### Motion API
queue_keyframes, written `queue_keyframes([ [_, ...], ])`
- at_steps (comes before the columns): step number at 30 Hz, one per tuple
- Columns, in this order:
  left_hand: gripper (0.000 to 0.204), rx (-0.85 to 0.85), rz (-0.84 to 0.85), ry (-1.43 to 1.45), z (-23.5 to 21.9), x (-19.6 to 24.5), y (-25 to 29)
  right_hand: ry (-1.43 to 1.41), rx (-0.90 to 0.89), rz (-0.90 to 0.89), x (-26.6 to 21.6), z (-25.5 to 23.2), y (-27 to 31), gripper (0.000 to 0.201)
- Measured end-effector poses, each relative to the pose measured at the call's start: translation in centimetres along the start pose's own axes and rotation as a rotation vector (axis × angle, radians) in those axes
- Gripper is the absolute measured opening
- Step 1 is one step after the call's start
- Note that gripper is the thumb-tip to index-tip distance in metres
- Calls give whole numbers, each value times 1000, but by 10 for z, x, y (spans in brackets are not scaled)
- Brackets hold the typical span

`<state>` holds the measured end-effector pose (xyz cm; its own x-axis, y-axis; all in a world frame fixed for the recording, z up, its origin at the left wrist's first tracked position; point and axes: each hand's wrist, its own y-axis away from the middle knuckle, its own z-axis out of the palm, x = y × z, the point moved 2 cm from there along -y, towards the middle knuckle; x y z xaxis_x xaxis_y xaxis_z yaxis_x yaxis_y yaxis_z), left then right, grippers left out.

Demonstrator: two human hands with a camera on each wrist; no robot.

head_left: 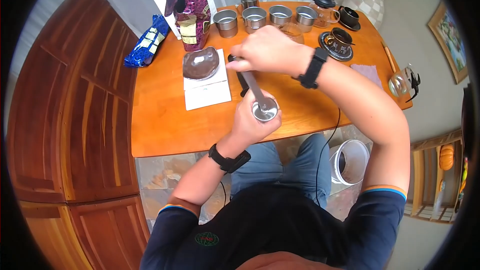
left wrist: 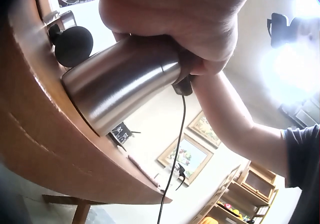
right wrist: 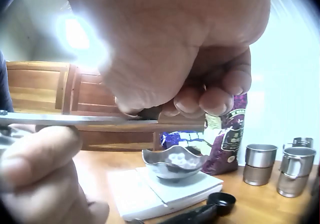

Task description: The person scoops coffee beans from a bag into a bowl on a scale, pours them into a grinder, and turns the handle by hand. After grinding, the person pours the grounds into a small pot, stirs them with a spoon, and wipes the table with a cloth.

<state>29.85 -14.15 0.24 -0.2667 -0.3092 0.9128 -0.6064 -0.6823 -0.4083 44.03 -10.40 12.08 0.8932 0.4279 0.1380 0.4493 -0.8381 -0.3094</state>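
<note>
My left hand (head_left: 248,124) grips a steel hand coffee grinder (left wrist: 122,86), its fingers wrapped round the body. The grinder stands tilted near the table's front edge, base close over the wood in the left wrist view. From its top a flat metal crank handle (head_left: 254,88) reaches forward and left. My right hand (head_left: 272,49) holds the crank's dark end knob, fingers curled round it and mostly hiding it. Beyond the left hand, a wavy dark dish (head_left: 201,63) sits on a white scale (head_left: 207,98). A black scoop (right wrist: 220,202) lies beside the scale.
Purple (head_left: 194,17) and blue (head_left: 148,42) bags stand back left. Several steel cups (head_left: 254,18) line the back. A glass dripper set (head_left: 325,7), a dark cup on a saucer (head_left: 339,40) and a glass pot (head_left: 400,84) are right. A white bucket (head_left: 351,162) stands below the edge.
</note>
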Motion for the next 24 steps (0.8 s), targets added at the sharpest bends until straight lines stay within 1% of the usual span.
queue_keyframes([
  [1, 35, -20, 2, -47, -1, 0, -1, -16, 84, -2, 7, 3, 9, 52],
  [2, 35, -8, -3, -43, -1, 0, -2, 6, 1, 55, 11, -2, 18, 51],
  [4, 37, -13, -10, -51, -2, -4, -1, -7, -87, 187, 19, -3, 38, 50],
  [5, 37, 8, -19, -43, -3, -7, 0, 3, -56, 215, 20, -3, 50, 49],
  [6, 38, -23, 10, -130, -5, -10, -1, 15, -27, 240, 19, -4, 61, 49],
  [7, 38, -53, 35, -218, -7, -13, -1, 51, -93, 316, 15, -11, 71, 48],
  [9, 38, -22, 33, -223, -9, -9, -5, 88, -65, 339, 11, -17, 94, 47],
  [10, 38, -19, 46, -237, -11, -5, -9, 43, -23, 327, 5, -19, 105, 45],
  [11, 38, -11, 87, -251, -13, -3, -12, 100, -68, 341, -5, -24, 113, 44],
  [12, 38, 12, 76, -247, -16, -3, -14, 158, -111, 355, -16, -32, 119, 44],
  [14, 38, -31, 111, -239, -16, -2, -15, 183, -135, 311, -39, -46, 123, 42],
  [15, 39, -46, 89, -212, -17, -1, -15, 195, -116, 273, -45, -43, 130, 41],
  [16, 39, -49, 87, -211, -17, -2, -14, 194, -117, 277, -51, -46, 133, 41],
  [18, 40, -83, -2, -86, -17, -5, -13, 43, -108, 174, -69, -55, 130, 39],
  [19, 40, -97, -1, -88, -15, -7, -14, 6, -136, 143, -77, -57, 130, 38],
  [21, 38, -26, -8, -18, -13, -11, -14, -73, -125, 66, -90, -58, 126, 39],
  [22, 38, -34, -8, -23, -12, -9, -14, -124, -115, 26, -95, -57, 123, 39],
  [23, 39, -23, -4, -41, -11, -6, -14, -125, -109, 30, -99, -55, 119, 39],
  [24, 39, -12, 1, -60, -11, -4, -14, -149, -92, -31, -104, -53, 115, 40],
])
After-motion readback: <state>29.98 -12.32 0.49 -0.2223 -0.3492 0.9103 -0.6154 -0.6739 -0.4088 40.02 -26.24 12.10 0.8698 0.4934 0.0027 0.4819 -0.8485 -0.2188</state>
